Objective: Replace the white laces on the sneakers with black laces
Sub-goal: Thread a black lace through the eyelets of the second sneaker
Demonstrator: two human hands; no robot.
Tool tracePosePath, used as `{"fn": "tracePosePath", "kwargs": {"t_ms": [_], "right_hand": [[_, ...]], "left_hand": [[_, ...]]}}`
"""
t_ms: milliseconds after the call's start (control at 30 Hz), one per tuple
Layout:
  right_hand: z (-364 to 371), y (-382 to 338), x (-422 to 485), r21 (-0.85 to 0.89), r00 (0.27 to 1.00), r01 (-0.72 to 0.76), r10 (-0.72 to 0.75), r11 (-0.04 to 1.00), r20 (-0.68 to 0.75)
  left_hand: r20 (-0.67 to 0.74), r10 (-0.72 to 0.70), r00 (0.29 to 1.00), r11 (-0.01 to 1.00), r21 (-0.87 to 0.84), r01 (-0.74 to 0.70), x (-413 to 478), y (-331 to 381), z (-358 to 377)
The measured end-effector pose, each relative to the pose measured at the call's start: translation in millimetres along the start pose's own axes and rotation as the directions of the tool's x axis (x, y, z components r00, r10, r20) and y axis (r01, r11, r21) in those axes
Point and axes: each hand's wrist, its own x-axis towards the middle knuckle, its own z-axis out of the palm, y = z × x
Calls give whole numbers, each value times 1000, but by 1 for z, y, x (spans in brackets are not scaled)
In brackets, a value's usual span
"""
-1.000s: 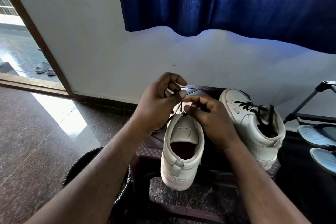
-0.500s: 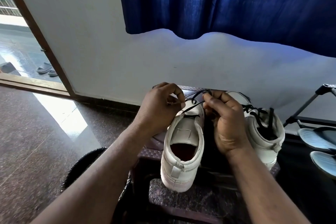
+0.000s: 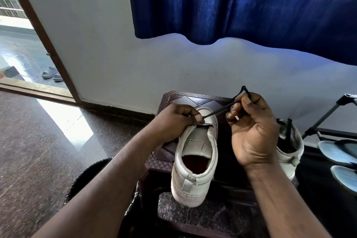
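Note:
A white sneaker (image 3: 195, 162) stands heel toward me on a dark brown plastic stool (image 3: 185, 98). A black lace (image 3: 218, 111) runs taut from its front eyelets up to the right. My left hand (image 3: 177, 121) grips the sneaker's left side near the toe, thumb pressing by the lace. My right hand (image 3: 251, 127) is raised to the right of the shoe and pinches the black lace, whose looped end sticks up above the fingers. A second white sneaker (image 3: 289, 147) with black laces sits behind my right hand, partly hidden.
A blue curtain (image 3: 241, 2) hangs over the white wall behind the stool. A metal rack (image 3: 328, 118) with blue-grey sandals (image 3: 336, 150) stands at the right. An open doorway (image 3: 23, 48) with slippers (image 3: 51, 74) is at the left. A dark fuzzy object (image 3: 87, 177) lies under my left forearm.
My right hand has drawn the black lace up and to the right, pulling it taut through the front eyelet. My left hand has settled lower on the sneaker's toe side.

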Motion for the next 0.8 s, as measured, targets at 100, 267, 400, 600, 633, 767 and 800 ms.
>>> {"fn": "tracePosePath", "kwargs": {"t_ms": [100,267,400,600,633,767,800], "right_hand": [[0,-2,0,27,1000,9,-9,1000,5],[0,-6,0,15,999,35,-35,999,-11],[-1,0,0,-141,997,36,-45,989,-66],[-3,17,-6,-786,934,70,-316,615,-165],[-1,18,-9,-828,921,102,-367,552,-132],[1,18,-13,-920,873,321,-446,224,196],[1,19,-13,-914,899,344,-356,213,255]], "left_hand": [[46,-46,998,993,-108,51,0,-1,-1],[117,-37,992,973,-222,63,-5,5,1],[151,19,988,972,-235,18,-8,9,3],[106,102,989,959,-274,-70,-8,13,2],[99,98,990,957,-283,-66,-7,12,1],[79,87,993,953,-297,-60,-6,12,2],[78,89,993,952,-299,-62,-6,12,3]]}}
